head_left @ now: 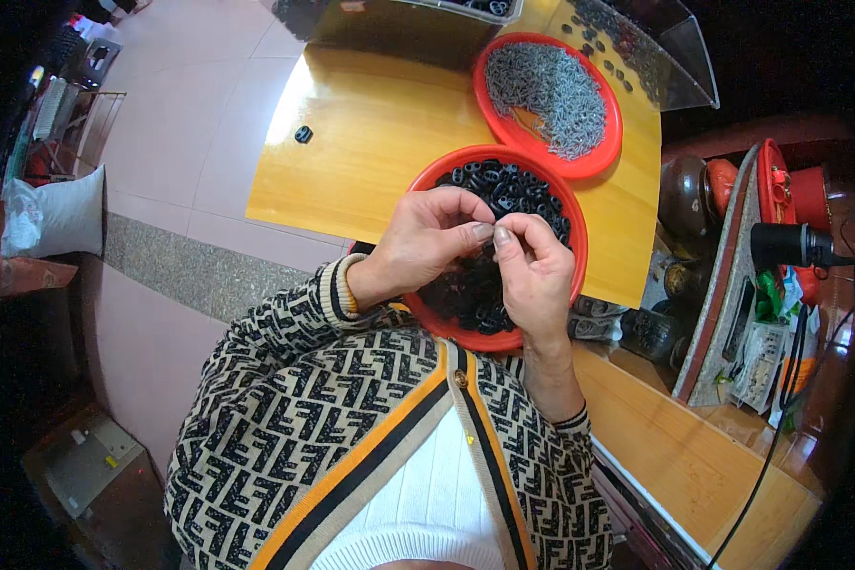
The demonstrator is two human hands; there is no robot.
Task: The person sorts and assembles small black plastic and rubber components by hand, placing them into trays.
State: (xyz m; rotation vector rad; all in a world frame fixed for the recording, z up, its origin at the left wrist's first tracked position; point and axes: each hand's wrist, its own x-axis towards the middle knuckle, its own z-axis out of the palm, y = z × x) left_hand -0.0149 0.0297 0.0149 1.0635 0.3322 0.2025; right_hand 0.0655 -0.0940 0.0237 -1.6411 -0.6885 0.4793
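My left hand and my right hand meet above a red round basin. Both are closed in a pinch, thumbs against index fingers, with the fingertips nearly touching. Whatever sits between them is too small and too covered to make out. Many small black plastic pieces with holes fill the basin under my hands. Beyond it, a red round tray carries a heap of thin grey metal pieces, perhaps screws or springs. A bare patch shows in that heap.
One black piece lies alone on the yellow wooden table. A bin stands at its far edge. Loose black pieces lie beside a clear tub at far right. Jars and a cluttered shelf flank the right side.
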